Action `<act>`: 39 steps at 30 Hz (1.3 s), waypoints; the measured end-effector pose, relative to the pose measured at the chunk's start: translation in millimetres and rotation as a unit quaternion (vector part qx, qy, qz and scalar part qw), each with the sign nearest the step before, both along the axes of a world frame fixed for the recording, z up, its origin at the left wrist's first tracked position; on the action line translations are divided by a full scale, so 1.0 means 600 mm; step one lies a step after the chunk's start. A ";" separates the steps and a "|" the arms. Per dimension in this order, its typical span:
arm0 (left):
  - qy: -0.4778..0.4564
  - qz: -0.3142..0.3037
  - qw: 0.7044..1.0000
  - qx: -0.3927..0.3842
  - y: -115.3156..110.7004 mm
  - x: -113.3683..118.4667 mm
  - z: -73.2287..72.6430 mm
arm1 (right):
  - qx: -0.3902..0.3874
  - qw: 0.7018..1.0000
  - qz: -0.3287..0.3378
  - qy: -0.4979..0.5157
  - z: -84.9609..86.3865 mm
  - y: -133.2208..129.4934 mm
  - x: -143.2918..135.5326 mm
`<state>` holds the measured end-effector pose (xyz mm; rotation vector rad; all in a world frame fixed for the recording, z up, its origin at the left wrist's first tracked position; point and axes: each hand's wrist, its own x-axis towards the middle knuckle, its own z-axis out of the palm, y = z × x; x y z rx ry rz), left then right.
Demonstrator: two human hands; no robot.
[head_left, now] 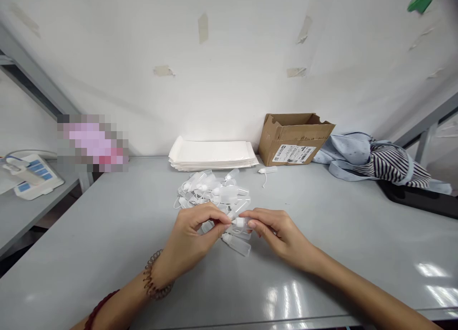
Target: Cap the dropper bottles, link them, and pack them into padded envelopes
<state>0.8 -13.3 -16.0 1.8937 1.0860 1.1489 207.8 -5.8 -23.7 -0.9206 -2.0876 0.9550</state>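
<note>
Between my two hands is a small translucent squeeze bottle (240, 223) with a white cap. My left hand (198, 230) is closed, thumb and forefinger pinched at the tip of the cap. From the other side my right hand (277, 232) pinches the body of the same bottle, which its fingers partly cover. Just behind and beneath lies a pile of similar bottles (203, 184) with white caps and thin straps. One more capped bottle (239, 245) rests on the table in front of the pile, near my left fingertips.
A stack of white padded envelopes (214, 153) lies against the wall. Right of it stand an open cardboard box (295, 138) and a lone bottle (268, 170). Blue and striped cloth (390, 163) lies over a black tray (418, 199). A white-and-blue device (37, 177) sits on the left table.
</note>
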 end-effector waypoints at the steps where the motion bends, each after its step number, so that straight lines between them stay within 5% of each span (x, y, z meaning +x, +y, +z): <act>1: 0.006 0.001 1.000 -0.004 0.000 0.001 0.002 | -0.005 1.000 0.001 0.000 0.001 -0.001 -0.001; 7: 0.031 0.016 0.998 -0.044 0.003 0.000 0.016 | -0.024 1.000 -0.001 0.008 0.005 0.004 0.000; 11: 0.041 0.031 0.995 -0.086 0.009 -0.005 0.012 | 0.095 0.990 -0.100 -0.005 -0.008 0.036 0.022; 15: 0.083 0.060 0.985 -0.135 0.017 -0.011 0.008 | 0.228 0.946 -0.207 -0.098 -0.039 0.100 0.060; 20: 0.162 0.108 0.970 -0.144 0.019 -0.019 0.016 | 0.241 0.937 -0.186 -0.173 -0.082 0.165 0.099; 25: 0.195 0.129 0.964 -0.127 0.019 -0.023 0.021 | 0.243 0.926 -0.171 -0.233 -0.097 0.180 0.108; 33: 0.169 0.117 0.973 -0.109 0.018 -0.014 0.011 | 0.240 0.911 -0.218 -0.253 -0.090 0.179 0.112; 39: 0.087 0.073 0.988 -0.107 0.007 -0.010 0.016 | 0.251 0.922 -0.227 -0.190 -0.034 0.119 0.084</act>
